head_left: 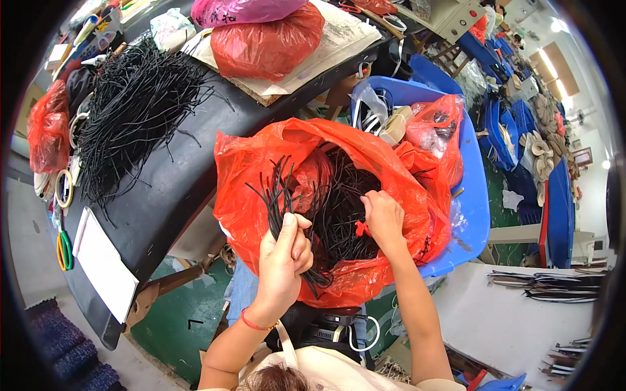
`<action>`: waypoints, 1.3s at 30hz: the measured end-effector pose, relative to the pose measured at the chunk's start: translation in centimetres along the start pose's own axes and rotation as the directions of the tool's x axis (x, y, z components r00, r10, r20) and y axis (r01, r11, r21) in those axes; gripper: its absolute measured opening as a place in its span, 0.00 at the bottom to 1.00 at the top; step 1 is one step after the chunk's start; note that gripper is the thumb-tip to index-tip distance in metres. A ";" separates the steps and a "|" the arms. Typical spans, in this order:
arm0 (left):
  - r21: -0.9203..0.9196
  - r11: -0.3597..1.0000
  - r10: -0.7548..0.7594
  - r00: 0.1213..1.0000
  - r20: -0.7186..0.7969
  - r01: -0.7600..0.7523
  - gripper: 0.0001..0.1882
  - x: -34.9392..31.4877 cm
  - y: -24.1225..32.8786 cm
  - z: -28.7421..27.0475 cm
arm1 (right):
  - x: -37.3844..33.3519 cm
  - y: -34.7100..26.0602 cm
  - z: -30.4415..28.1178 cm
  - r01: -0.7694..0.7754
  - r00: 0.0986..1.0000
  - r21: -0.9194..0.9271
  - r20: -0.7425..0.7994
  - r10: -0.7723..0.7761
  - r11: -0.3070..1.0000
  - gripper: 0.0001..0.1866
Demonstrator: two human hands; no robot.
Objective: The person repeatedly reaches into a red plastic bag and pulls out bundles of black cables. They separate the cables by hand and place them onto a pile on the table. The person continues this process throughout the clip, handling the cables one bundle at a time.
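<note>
An open red plastic bag [241,156] sits before me, holding a tangled heap of black cords [349,238]. My left hand [285,255] is closed round a bundle of black cords [277,186] over the bag's left side; loose ends fan out above the fist and others hang below it. At the right of the heap, my right hand [383,218] has its fingers bent together; whatever they pinch is too small to make out. A small bright red piece [362,228] shows beside that hand, against the cords.
A large pile of black cords [137,111] covers part of the black table [189,176] at left. Near its edge are a white pad [104,264] and green-and-orange-handled scissors [64,249]. Full red bags [267,42] rest on a board. A blue bin [479,215] stands behind the open bag.
</note>
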State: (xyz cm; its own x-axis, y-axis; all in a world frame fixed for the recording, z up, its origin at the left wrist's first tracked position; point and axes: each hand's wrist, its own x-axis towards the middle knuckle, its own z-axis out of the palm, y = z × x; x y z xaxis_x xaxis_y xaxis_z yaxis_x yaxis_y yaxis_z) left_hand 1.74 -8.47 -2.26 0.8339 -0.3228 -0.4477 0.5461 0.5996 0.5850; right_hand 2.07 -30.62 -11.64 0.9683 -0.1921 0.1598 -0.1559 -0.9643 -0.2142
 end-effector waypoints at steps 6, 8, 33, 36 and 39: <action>0.135 0.991 -0.027 0.999 0.022 0.024 0.12 -0.3 -0.9 1.1 | -0.3 -1.5 -4.3 0.010 0.978 0.330 -0.199 0.060 0.944 0.06; 0.194 0.978 -0.090 0.994 0.062 0.076 0.13 -0.2 -1.0 1.4 | -1.2 -3.5 -6.8 0.112 0.959 0.332 -0.285 -0.014 0.936 0.04; 0.202 0.967 0.156 0.988 0.001 -0.153 0.15 -0.4 -0.5 -0.1 | -1.0 0.0 0.1 -0.012 0.998 0.114 -0.057 0.019 0.993 0.09; 0.195 0.980 0.068 0.994 -0.084 -0.050 0.14 -0.4 -0.6 1.0 | -1.2 0.4 -1.2 -0.052 0.995 0.267 -0.065 0.072 0.962 0.09; 0.322 0.945 0.048 0.999 0.017 -0.051 0.13 -0.1 -1.0 1.3 | -1.2 -1.6 -4.7 -0.049 0.982 0.480 -0.136 0.130 0.876 0.06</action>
State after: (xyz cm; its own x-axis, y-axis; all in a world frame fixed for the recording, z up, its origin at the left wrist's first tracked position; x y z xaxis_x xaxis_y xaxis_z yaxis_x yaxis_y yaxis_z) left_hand 1.21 -9.97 -1.90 0.8605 -0.3060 -0.4073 0.4992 0.3474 0.7938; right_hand 0.19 -29.74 -6.94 0.9041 -0.3389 0.2603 -0.0908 -0.7476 -0.6579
